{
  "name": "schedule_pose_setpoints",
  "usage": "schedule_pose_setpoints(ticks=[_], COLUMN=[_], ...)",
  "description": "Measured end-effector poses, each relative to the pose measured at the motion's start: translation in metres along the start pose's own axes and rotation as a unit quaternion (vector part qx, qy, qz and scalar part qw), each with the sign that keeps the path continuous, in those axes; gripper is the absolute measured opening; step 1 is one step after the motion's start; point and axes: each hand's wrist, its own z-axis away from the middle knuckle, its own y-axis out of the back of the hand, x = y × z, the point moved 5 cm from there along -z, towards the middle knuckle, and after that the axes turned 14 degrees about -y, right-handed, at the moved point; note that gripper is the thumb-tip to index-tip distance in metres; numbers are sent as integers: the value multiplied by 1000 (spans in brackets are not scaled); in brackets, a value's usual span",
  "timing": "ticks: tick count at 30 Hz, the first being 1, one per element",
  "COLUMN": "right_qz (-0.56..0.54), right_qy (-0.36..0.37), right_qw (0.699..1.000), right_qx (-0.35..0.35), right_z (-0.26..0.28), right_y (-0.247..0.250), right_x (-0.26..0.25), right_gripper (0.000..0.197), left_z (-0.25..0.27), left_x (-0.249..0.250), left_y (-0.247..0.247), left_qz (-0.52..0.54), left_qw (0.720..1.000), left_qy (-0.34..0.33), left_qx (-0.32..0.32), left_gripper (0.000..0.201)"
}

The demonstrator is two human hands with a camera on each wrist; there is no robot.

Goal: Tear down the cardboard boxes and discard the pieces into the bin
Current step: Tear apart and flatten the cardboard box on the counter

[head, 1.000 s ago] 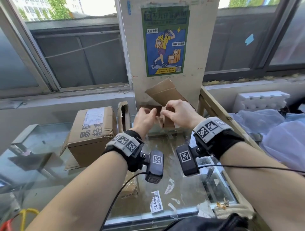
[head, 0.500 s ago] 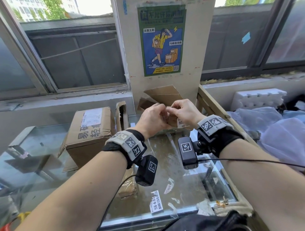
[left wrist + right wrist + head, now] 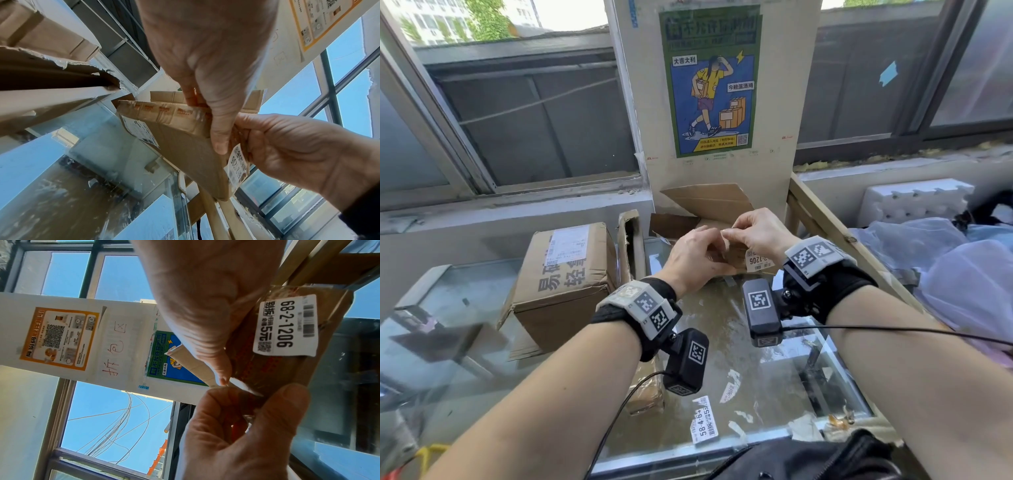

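I hold a small opened brown cardboard box (image 3: 710,202) above the far side of the glass table, its flaps raised toward the pillar. A white label (image 3: 756,263) reading 68-2-1206 is stuck near its corner. My left hand (image 3: 709,246) grips the box's near edge, thumb (image 3: 220,142) underneath and fingers on top. My right hand (image 3: 736,230) pinches a pale strip of tape (image 3: 193,366) at the same edge, right beside the left fingers. The right wrist view shows the label (image 3: 285,326) and the left hand (image 3: 236,434) below it. No bin is in view.
A large sealed brown box (image 3: 565,274) sits on the glass table (image 3: 756,394) at left, with a torn cardboard piece (image 3: 631,240) standing beside it. Loose stickers (image 3: 703,425) lie near the front edge. A wooden frame (image 3: 835,233), plastic bags (image 3: 945,260) and white foam (image 3: 914,205) crowd the right.
My hands have drawn together on the box's near edge. The box has come down and turned, so its label now faces me.
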Motion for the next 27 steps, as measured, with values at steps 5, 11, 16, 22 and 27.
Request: schedule_pose_setpoints(ticks=[5, 11, 16, 22, 27], right_qz=[-3, 41, 48, 27, 9], right_qy=[-17, -43, -67, -85, -66], right_qw=[999, 995, 996, 996, 997], right_qx=[-35, -84, -26, -6, -43], right_z=[3, 7, 2, -4, 0], right_y=[0, -12, -14, -5, -9], right_x=[-1, 5, 13, 17, 11], right_gripper=[25, 31, 34, 27, 26], left_z=[0, 1, 5, 10, 12], left_x=[-2, -8, -2, 3, 5], left_y=[6, -1, -3, -7, -2], left_qz=[18, -6, -16, -1, 22], left_qw=[999, 995, 997, 999, 1000], left_qy=[33, 82, 77, 41, 16], left_qx=[-17, -47, -27, 26, -7], left_gripper=[29, 25, 31, 32, 54])
